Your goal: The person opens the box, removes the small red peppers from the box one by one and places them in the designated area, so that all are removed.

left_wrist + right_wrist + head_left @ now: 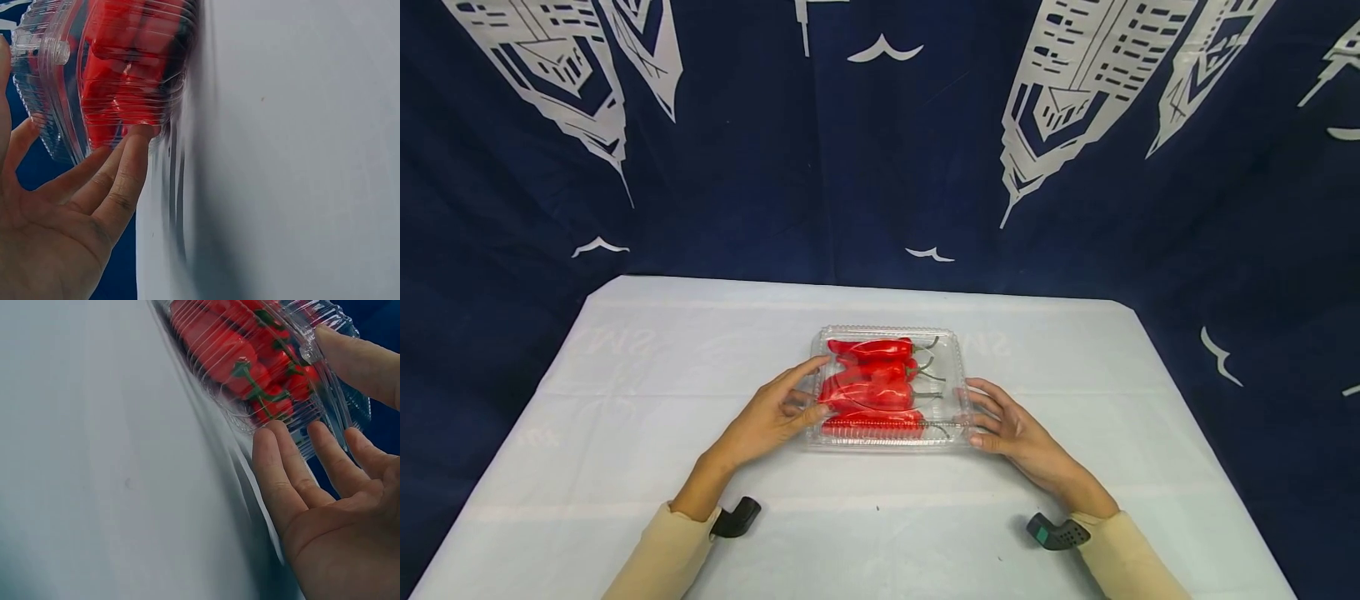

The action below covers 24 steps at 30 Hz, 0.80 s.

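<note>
A clear plastic clamshell box [957, 358] with its lid down lies flat, and several red peppers [868, 396] with green stems show through it. At its left end is my left hand [778, 414], thumb and index finger spread along the edge. In the left wrist view, the longer fingers [128, 178] reach nearly straight to the ribbed end wall. My right hand [1017, 429] stands at the opposite end with its fingertips against the wall. The right wrist view shows those fingers [275, 469] extended and the thumb [350, 359] up by the lid's rim.
The box is on a table with a white cloth [880, 533]. Behind the table hangs a dark blue curtain [737, 192] with white printed buildings. A black wrist device [737, 517] sits at the left cuff, and another device [1056, 532] at the right.
</note>
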### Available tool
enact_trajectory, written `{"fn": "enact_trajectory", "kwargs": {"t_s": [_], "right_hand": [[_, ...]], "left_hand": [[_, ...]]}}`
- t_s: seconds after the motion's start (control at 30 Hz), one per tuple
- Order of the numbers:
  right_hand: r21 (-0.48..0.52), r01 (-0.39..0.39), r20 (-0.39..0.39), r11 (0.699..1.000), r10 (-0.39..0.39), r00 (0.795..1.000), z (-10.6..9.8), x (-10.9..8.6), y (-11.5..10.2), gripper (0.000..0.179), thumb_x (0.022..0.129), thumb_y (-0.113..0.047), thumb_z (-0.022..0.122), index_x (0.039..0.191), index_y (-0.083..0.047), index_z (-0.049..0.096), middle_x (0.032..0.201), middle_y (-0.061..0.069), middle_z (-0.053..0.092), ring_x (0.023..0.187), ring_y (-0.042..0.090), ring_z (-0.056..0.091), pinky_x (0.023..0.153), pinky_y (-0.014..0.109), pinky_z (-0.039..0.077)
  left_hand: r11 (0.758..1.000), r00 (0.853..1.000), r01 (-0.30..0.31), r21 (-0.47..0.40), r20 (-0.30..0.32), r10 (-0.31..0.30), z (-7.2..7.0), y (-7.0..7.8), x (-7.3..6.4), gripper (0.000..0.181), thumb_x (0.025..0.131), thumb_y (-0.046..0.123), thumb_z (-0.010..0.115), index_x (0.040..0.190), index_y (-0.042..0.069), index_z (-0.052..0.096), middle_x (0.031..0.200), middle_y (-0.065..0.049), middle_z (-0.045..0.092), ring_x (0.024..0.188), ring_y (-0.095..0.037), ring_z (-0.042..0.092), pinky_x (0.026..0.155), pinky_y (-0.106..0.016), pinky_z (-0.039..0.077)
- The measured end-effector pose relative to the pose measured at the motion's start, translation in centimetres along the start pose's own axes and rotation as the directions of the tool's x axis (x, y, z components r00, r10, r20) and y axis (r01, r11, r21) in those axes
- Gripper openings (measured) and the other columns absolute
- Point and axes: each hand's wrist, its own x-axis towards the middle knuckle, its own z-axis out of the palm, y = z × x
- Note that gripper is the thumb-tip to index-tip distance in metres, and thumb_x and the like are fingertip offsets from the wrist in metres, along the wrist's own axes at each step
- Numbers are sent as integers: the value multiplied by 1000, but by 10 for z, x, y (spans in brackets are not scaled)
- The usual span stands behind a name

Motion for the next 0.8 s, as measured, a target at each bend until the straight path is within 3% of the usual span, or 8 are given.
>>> {"fn": "enact_trajectory", "kwargs": {"t_s": [0.57,0.8], "right_hand": [[74,-35,15,997,34,999,-1,2,-2,76,92,7,64,155,-7,23,157,12,29,130,17,54,98,29,53],[16,-23,16,1000,23,1000,1,0,-1,78,92,6,64,156,-7,22,160,9,28,131,12,52,98,27,52]], "left_hand": [[1000,1000,-9,-7,-7,9,1,0,1,73,91,29,74,154,27,38,154,-12,43,109,-28,66,87,-31,56],[1000,1000,6,-11,-5,-6,1,0,0,73,91,31,74,154,31,37,155,-11,42,110,-28,66,87,-31,57]]}}
